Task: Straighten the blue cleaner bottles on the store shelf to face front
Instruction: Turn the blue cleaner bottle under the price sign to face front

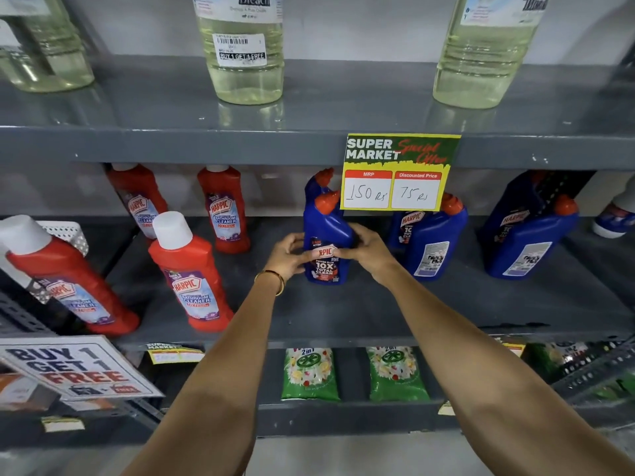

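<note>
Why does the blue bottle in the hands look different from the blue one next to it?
The held blue bottle shows its front Harpic label; the neighbour blue bottle shows its white back label. The left hand and right hand grip the held one; nobody touches the neighbour. Both are blue, upright, with orange-red caps.

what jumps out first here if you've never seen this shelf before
Both hands, the left hand and right hand, clasp a blue Harpic bottle at the middle of the centre shelf, its front label facing out. Just above it hangs a yellow-and-green special offer price tag on the shelf edge. To the right, two more blue bottles show their back labels.
</note>
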Motion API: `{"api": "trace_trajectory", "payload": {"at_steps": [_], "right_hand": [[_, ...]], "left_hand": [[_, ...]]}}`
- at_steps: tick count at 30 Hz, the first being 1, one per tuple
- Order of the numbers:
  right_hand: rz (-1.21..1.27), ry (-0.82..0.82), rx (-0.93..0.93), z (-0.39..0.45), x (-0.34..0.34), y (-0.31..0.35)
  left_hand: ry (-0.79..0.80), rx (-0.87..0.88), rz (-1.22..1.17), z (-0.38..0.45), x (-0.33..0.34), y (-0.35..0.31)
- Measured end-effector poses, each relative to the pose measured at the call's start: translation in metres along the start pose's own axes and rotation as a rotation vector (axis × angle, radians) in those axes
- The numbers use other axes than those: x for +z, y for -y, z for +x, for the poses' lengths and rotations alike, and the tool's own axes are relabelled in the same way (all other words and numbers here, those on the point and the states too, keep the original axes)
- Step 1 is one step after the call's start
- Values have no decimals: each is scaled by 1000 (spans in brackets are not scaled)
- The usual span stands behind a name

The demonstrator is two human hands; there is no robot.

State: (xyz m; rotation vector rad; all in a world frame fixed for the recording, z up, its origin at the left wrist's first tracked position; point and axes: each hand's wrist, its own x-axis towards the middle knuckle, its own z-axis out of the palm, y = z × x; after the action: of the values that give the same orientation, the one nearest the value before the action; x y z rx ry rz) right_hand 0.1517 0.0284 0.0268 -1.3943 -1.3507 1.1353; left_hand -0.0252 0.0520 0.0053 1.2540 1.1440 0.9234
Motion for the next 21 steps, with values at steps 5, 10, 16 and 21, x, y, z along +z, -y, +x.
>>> {"api": "trace_trajectory", "payload": {"at_steps": [5,10,16,21], "right_hand": [[-25,-15,16,-3,4,-17],[-53,-5,10,2,6,-18],[2,-40,59,-4,7,-31],[77,-250,121,-17,-1,-44]], "left_hand": [[-64,-56,8,-4,8,19],[-78,-75,-12,-2,12,19],[-280,27,176,-12,20,32],[-500,155,165,-32,40,40]]}}
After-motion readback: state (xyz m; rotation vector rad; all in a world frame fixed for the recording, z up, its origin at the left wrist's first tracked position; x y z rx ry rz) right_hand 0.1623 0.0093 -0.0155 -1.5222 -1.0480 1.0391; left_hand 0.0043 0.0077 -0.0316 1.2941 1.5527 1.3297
